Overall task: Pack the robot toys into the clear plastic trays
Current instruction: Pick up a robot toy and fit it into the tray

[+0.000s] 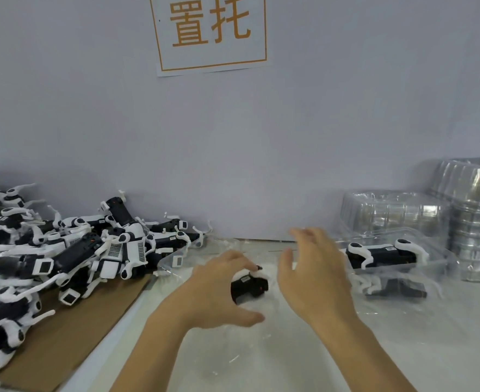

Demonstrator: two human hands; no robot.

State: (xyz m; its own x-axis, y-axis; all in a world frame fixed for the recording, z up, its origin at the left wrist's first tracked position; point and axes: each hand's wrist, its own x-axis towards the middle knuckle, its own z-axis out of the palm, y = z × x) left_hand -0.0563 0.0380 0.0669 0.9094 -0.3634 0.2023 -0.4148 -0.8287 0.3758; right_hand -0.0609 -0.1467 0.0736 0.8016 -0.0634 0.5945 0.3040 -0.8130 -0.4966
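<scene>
A: Watching your left hand (pixel 221 290), I see its fingers curled over the toy (pixel 251 284) in the middle of the table (pixel 431 349), thumb spread wide below. You hold that toy down on what looks like a clear tray (pixel 261 321), though the plastic is too faint for me to trace its edges.

B: And your right hand (pixel 315 273) holds nothing. It hangs just right of the toy with the fingers loose and apart, blurred at the tips.

A: What could go wrong? The toy's thin white legs may miss their pockets. If you press before they line up, you could bend a leg or buckle the tray.

B: Also, the tray is light and slick. Push from one side only and it may slide away, so bring your right hand onto it.

A: Which way does the toy lie? Its dark body seems to run from near-left to far-right, but your fingers cover much of it, so I cannot tell which end is the head.

B: Compare the packed tray (pixel 388 258) at right: that toy's long axis runs left to right. Spare trays (pixel 394 210) stand behind it, and the pile (pixel 72 250) waits at your left.
</scene>
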